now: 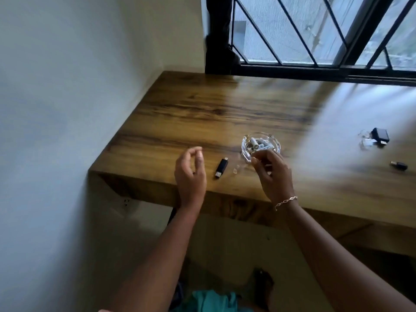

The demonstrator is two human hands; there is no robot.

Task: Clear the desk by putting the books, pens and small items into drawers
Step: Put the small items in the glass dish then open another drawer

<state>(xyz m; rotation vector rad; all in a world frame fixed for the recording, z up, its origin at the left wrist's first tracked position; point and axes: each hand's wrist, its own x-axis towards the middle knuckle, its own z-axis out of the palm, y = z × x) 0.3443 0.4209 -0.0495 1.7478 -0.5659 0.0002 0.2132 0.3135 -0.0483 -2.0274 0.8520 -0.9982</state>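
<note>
A wooden desk [202, 113] meets a white wall [67, 86] below a black-barred window [315, 30], daylight glaring across its top.

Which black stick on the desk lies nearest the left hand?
The black stick between the left hand and right hand, by the front edge; the other stick lies far right.

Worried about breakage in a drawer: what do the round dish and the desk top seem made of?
The round dish looks like thick clear glass, glossy: wood shows through its wall and the rim glints; clear plastic is possible. The desk top looks like wood or wood-look laminate, smooth with a slight sheen: brown grain streaks, window glare.
</note>
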